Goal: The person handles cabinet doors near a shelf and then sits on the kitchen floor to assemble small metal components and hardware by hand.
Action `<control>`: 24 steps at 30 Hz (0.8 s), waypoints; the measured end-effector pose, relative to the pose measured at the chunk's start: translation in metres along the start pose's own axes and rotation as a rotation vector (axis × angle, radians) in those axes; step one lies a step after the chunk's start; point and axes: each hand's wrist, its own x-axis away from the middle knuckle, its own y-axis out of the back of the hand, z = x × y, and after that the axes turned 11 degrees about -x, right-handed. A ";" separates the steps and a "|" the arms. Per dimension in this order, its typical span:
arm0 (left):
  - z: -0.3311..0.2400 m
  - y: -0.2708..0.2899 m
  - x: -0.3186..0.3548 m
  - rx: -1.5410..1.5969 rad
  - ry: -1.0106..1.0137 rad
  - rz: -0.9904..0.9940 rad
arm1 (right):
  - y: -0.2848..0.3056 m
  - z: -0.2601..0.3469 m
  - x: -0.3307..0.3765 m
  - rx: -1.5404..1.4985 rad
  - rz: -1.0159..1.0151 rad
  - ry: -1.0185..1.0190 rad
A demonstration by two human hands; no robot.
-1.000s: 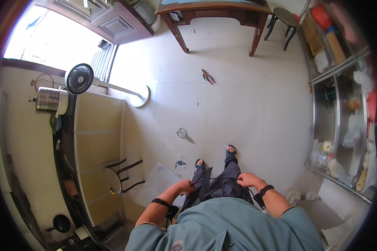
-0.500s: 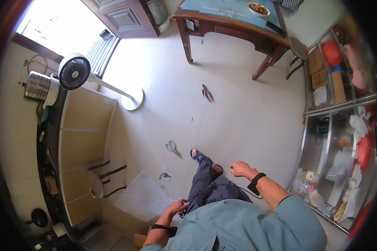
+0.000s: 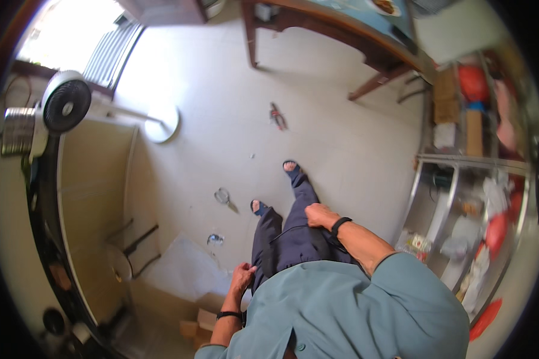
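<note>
My left hand (image 3: 242, 276) hangs beside my left thigh, fingers curled against the dark trousers (image 3: 268, 239); what they hold, if anything, is hidden. Over my right thigh, my right hand (image 3: 321, 215) is closed in a fist, with nothing seen in it. A thin dark cord (image 3: 287, 231) crosses the trousers near that hand. Both wrists wear black bands. On the floor ahead to the left lies a pair of scissors (image 3: 224, 197). Farther off are red-handled pliers (image 3: 278, 118), blurred. My feet wear dark sandals (image 3: 259, 207), the right foot ahead.
A white fan (image 3: 67, 106) on a round base stands left, beside a cabinet (image 3: 93, 179). Near it are a stool (image 3: 121, 263), a pale sheet (image 3: 179, 269) and cardboard boxes (image 3: 207, 319). A wooden table (image 3: 335, 37) stands ahead; metal shelving (image 3: 473, 160) lines the right.
My right foot has swung forward past the left. My right hand has come left and up over the thigh. The floor tools and furniture have shifted left and slightly up in view.
</note>
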 end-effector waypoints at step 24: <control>-0.114 -0.137 0.172 1.153 -0.107 0.796 | 0.160 0.029 -0.030 0.061 1.504 -0.194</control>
